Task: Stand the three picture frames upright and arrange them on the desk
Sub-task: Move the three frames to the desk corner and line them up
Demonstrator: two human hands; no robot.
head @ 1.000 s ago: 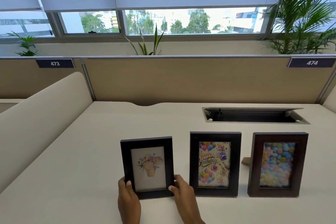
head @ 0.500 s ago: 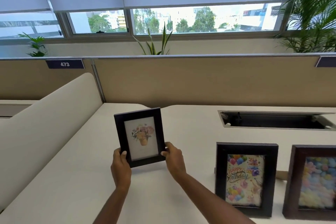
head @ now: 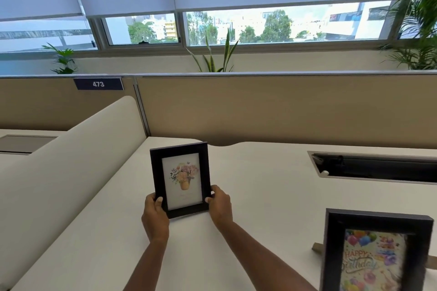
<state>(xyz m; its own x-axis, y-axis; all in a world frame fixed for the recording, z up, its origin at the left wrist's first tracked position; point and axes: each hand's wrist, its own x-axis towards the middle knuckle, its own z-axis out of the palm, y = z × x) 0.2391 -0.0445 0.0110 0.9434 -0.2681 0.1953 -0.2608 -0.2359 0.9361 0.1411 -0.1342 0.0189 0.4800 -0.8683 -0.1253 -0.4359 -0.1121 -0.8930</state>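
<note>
A black frame with a flower-pot picture (head: 181, 179) stands upright on the white desk (head: 260, 196), toward its far left. My left hand (head: 155, 216) grips its lower left corner and my right hand (head: 220, 205) grips its lower right corner. A second black frame with a "Happy Birthday" balloon card (head: 376, 253) stands upright at the lower right, cut off by the image edge. The third frame is out of view.
A beige partition (head: 283, 106) closes the desk's far side, and a rounded white divider (head: 59, 172) runs along the left. An open cable slot (head: 378, 169) is sunk into the desk at the back right. Plants stand behind the partition.
Both hands have carried the flower frame away from the row, farther back and to the left on the desk. The view has swung left, so the brown frame has left the picture.
</note>
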